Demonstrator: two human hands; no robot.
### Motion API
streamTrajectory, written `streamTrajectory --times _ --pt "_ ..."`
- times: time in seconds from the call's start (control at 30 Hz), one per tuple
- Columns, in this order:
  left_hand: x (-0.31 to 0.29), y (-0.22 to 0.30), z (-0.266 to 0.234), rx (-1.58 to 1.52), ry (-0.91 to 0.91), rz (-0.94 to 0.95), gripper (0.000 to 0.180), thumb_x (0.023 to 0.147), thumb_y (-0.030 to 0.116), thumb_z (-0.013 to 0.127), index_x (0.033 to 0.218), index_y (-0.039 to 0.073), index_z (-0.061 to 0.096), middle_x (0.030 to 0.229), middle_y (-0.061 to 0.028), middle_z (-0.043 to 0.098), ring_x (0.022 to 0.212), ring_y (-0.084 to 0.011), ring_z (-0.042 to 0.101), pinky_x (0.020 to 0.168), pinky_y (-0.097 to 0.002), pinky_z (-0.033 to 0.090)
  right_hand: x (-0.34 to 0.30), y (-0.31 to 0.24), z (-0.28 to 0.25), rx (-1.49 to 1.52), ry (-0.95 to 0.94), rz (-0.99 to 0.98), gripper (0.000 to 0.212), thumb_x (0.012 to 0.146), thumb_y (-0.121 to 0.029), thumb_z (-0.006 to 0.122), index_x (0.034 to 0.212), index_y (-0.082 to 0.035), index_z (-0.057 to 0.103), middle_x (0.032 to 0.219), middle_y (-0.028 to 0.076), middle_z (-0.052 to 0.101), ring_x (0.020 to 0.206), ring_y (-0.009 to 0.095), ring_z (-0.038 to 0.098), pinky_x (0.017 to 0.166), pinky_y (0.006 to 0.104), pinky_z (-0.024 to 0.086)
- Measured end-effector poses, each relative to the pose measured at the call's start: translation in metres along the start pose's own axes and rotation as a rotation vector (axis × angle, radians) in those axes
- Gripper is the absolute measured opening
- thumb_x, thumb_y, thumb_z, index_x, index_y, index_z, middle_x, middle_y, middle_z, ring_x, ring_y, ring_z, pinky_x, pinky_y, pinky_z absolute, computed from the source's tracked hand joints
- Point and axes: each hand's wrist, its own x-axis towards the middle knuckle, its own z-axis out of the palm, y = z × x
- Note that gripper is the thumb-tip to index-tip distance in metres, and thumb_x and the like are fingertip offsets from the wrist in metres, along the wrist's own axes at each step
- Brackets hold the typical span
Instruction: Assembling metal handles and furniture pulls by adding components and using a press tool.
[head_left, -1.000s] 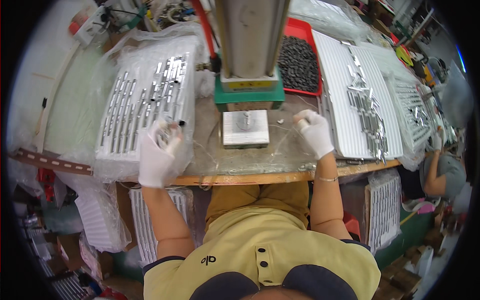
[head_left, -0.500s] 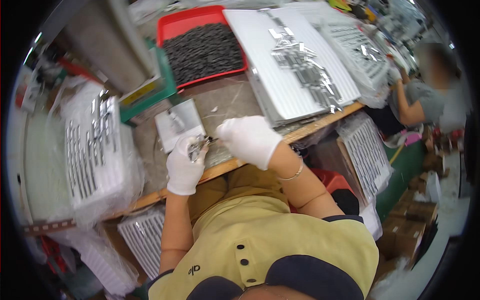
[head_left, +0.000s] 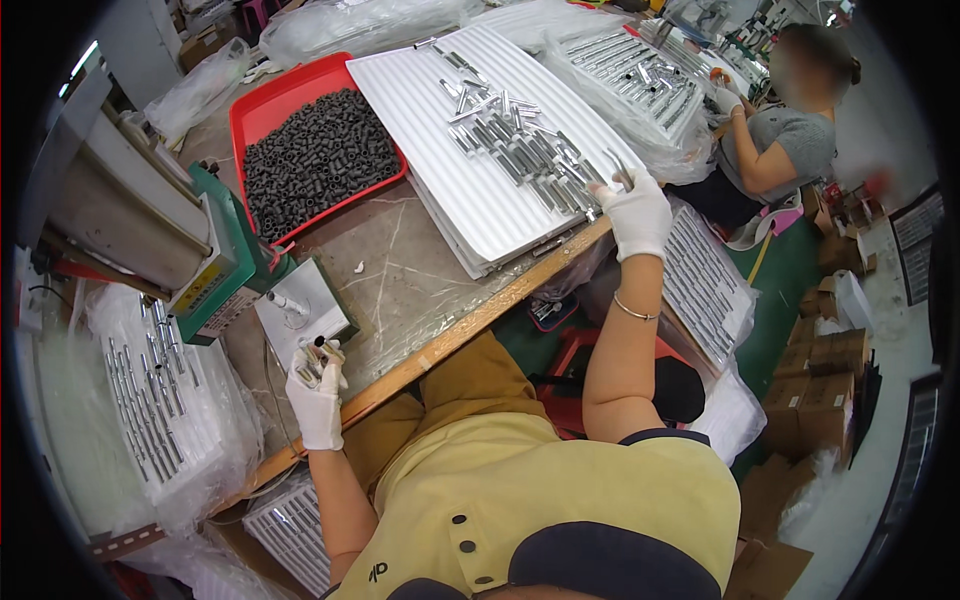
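My left hand (head_left: 317, 408), in a white glove, is closed around a small bunch of short metal tubes (head_left: 308, 368), and a dark round end shows at the top. It is at the table's near edge, beside a press's light metal base plate (head_left: 303, 325). My right hand (head_left: 640, 222), also gloved, is at the right corner of a white ribbed tray (head_left: 430, 130). Its fingers are closed on shiny metal tubes (head_left: 619, 163); how many is unclear. A loose heap of similar chrome tubes (head_left: 520, 150) lies on the tray to its left.
A red tray (head_left: 240, 135) full of small black sleeves stands at the back. The green-and-grey press (head_left: 215, 262) is on the left, next to a plastic-wrapped tray of tubes (head_left: 150, 400). A co-worker (head_left: 775, 140) sits at the far right. A wooden edge (head_left: 470, 335) borders the table.
My right hand has left the spot beside my left hand and reached right to the tube heap. My left hand has drawn slightly left, still holding tubes. The view has shifted.
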Motion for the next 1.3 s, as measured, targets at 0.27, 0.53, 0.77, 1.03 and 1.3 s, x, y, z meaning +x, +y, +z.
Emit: streamTrajectory --times 0.27,0.53,0.77,1.03,1.3 --pt "0.001 0.009 0.021 0.028 -0.060 0.006 0.018 0.083 0.001 0.061 0.101 -0.001 0.057 0.090 -0.0069 0.064 0.061 -0.0081 0.051 0.057 -0.0205 0.041 -0.024 0.051 0.047 0.064 0.129 -0.259 0.047 0.061 -0.027 0.085 0.096 -0.004 0.065 0.092 0.013 0.062 0.082 0.028 0.063 0.074 0.0370 0.051" --pt "-0.004 0.010 0.032 0.226 0.036 0.159 0.016 0.080 0.000 0.068 0.093 0.001 0.058 0.077 -0.0017 0.058 0.068 -0.0073 0.056 0.057 -0.0225 0.043 -0.028 0.003 0.040 0.290 0.143 -0.346 0.020 0.075 -0.012 0.074 0.091 -0.004 0.065 0.079 0.010 0.065 0.067 0.020 0.062 0.063 0.0322 0.050" --pt "-0.005 0.017 0.024 0.563 0.100 0.502 0.022 0.072 0.006 0.077 0.084 0.006 0.059 0.082 -0.0097 0.064 0.066 -0.0233 0.063 0.060 -0.0313 0.050 -0.134 -0.096 0.046 0.527 -0.697 -0.818 0.018 0.069 -0.001 0.071 0.086 -0.004 0.064 0.073 0.011 0.066 0.067 0.019 0.068 0.062 0.0277 0.052" --pt "-0.007 0.028 -0.010 0.898 0.097 0.761 0.023 0.070 0.006 0.073 0.090 0.011 0.060 0.088 -0.0061 0.066 0.070 -0.0298 0.065 0.060 -0.0366 0.052 -0.153 -0.136 0.047 -0.062 -0.737 -1.185 0.014 0.072 -0.012 0.068 0.083 -0.008 0.061 0.077 0.010 0.065 0.069 0.030 0.063 0.060 0.0357 0.052" --pt "-0.005 0.010 -0.006 0.363 0.142 0.509 0.026 0.071 0.002 0.077 0.086 0.005 0.057 0.080 -0.0076 0.060 0.071 -0.0187 0.061 0.064 -0.0289 0.048 -0.196 -0.129 0.112 0.936 -1.126 -0.524 0.036 0.072 -0.007 0.080 0.104 -0.001 0.064 0.081 0.005 0.067 0.072 0.008 0.063 0.066 0.0237 0.052"
